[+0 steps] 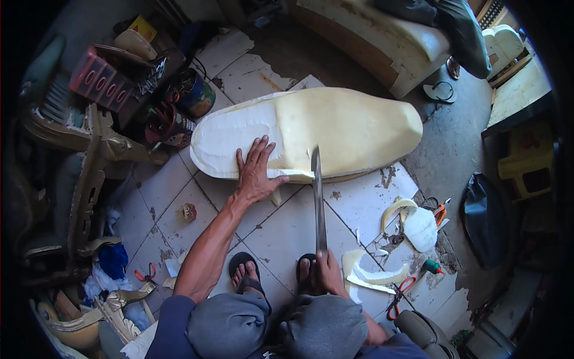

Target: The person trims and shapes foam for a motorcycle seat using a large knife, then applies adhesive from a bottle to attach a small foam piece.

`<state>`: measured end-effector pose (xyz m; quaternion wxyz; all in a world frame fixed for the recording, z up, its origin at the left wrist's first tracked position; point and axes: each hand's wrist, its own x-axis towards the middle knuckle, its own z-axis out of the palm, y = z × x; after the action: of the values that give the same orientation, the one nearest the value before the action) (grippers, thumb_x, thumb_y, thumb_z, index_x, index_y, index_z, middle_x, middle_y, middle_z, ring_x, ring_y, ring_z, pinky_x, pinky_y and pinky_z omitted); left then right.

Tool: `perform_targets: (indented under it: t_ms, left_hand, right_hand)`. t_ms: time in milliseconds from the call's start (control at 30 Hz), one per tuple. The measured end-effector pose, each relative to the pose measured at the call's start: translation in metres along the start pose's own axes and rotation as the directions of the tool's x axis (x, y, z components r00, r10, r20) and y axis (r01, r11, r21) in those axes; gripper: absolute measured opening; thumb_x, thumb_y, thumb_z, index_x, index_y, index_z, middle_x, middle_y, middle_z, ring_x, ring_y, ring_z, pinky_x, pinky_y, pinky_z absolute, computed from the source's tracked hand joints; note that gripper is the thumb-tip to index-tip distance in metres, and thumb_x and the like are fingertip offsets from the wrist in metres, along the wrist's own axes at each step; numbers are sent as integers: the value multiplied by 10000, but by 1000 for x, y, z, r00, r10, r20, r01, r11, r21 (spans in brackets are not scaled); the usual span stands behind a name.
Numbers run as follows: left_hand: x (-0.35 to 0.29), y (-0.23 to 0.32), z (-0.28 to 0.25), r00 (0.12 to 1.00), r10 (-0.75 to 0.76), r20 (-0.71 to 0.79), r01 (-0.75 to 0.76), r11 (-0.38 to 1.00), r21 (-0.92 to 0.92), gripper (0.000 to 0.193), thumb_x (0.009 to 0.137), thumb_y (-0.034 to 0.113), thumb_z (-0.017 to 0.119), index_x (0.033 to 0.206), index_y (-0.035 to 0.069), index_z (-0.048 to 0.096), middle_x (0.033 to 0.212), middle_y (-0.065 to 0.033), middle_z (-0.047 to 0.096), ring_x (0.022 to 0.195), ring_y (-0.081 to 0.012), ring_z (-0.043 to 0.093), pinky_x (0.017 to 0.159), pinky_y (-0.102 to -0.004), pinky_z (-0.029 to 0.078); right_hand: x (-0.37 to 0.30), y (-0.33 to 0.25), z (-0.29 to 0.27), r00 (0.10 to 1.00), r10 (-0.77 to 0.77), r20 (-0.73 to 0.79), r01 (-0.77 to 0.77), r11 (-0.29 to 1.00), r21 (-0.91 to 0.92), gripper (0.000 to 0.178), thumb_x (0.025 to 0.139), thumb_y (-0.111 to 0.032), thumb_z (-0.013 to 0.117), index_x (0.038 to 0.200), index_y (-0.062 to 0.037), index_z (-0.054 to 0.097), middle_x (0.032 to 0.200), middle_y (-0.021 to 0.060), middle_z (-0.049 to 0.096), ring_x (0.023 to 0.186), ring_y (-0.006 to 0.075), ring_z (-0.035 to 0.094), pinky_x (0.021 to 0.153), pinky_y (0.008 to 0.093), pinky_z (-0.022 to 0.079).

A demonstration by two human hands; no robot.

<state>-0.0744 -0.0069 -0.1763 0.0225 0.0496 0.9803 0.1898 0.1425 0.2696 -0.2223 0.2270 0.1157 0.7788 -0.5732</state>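
A long cream foam seat cushion (pixel 335 125) lies on the tiled floor (pixel 281 233) in front of me, its left part whiter and recessed. My left hand (pixel 256 172) presses flat on the cushion's near edge, fingers spread. My right hand (pixel 330 272) grips the handle of a long knife (pixel 317 203) down by my feet. The blade runs away from me and its tip meets the cushion's near edge, just right of my left hand. I squat in grey trousers and dark sandals.
Foam offcuts (pixel 373 272) and a white foam piece (pixel 420 228) lie to the right with orange-handled scissors (pixel 399 294). Small pliers (pixel 145 274) lie on the left. Cans (pixel 194 93), a red crate (pixel 104 79) and ornate chair frames crowd the left. Another foam seat (pixel 382 36) rests behind.
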Motion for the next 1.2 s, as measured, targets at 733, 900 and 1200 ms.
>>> perform_targets:
  t_ms: [733, 900, 1200]
  left_hand:
    - [4, -26, -19, 999, 31, 32, -23, 970, -240, 675, 915, 221, 722, 1524, 133, 442, 1657, -85, 375, 1569, -272, 272, 1237, -634, 111]
    - [6, -36, -15, 996, 24, -82, -71, 762, -643, 666, 921, -27, 563, 1550, 46, 355, 1611, -141, 442, 1539, -294, 337, 1260, -443, 207]
    - [5, -64, -14, 975, -157, -160, -19, 655, -756, 578, 942, -41, 488, 1508, 36, 395, 1413, -172, 632, 1311, -240, 589, 1100, -335, 434]
  right_hand:
    - [50, -56, 43, 953, 133, 273, -240, 881, 408, 354, 1071, -432, 485, 1128, -83, 495, 610, 50, 505, 417, 178, 523, 399, 334, 440]
    - [140, -99, 52, 954, -2, 300, -179, 800, 573, 357, 1072, -477, 514, 1034, -130, 443, 679, 50, 510, 440, 180, 519, 388, 351, 445]
    - [131, -160, 39, 957, -172, 235, -28, 749, 662, 385, 1079, -443, 526, 1090, -63, 467, 734, 65, 541, 487, 170, 573, 457, 322, 509]
